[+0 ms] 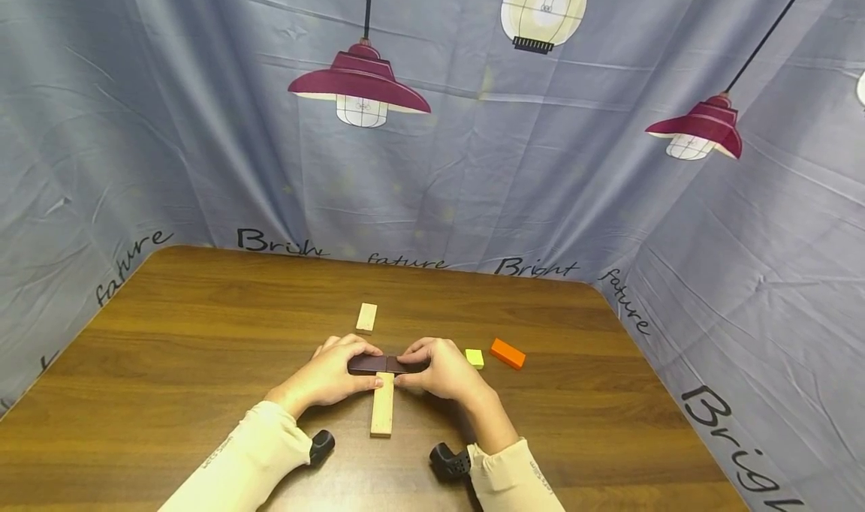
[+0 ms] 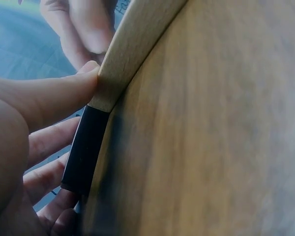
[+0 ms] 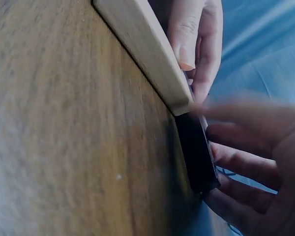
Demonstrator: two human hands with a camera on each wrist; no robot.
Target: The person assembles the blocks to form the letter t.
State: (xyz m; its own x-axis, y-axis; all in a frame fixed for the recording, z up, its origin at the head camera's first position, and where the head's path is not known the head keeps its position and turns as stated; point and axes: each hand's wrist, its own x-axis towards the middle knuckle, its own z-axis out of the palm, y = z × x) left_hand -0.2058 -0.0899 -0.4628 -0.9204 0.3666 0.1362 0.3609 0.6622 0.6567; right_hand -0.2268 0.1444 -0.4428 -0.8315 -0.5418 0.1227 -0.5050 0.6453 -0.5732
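Two dark blocks lie end to end on the table, a left one (image 1: 365,364) and a right one (image 1: 395,365). A long pale wooden block (image 1: 381,411) butts against their near side where they meet, forming a T. My left hand (image 1: 330,371) holds the left dark block, fingers along its far side; its thumb touches the corner of the pale block, as the left wrist view shows. The right hand (image 1: 442,371) holds the right dark block (image 3: 196,152) between fingers behind and thumb in front. That thumb is blurred near the pale block's end in the right wrist view.
Beyond my left hand lies a small pale wooden block (image 1: 367,317). A yellow-green block (image 1: 474,358) and an orange block (image 1: 507,353) are right of my right hand. The brown wooden table (image 1: 595,422) is bordered by a grey-blue printed curtain (image 1: 459,174).
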